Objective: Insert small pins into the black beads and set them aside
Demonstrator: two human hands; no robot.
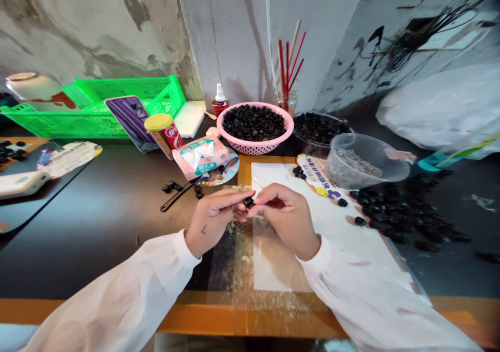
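Observation:
A small black plastic piece sits between my fingertips, above the middle of the table. My left hand pinches it from the left, thumb and fingers closed. From the other side my right hand has thumb and forefinger pressed to it, its other fingers curled. A thin pale sliver shows just above the fingertips; I cannot tell whether it is held. Under the hands lies a white sheet beside a worn, clear-covered strip. A few similar pieces rest behind my right hand.
Black pieces fill a pink basket at the back. Right of it stands a clear tub of small metal parts, near a spread of black pieces. A tissue pack, yellow-lidded can, phone and green crate stand left.

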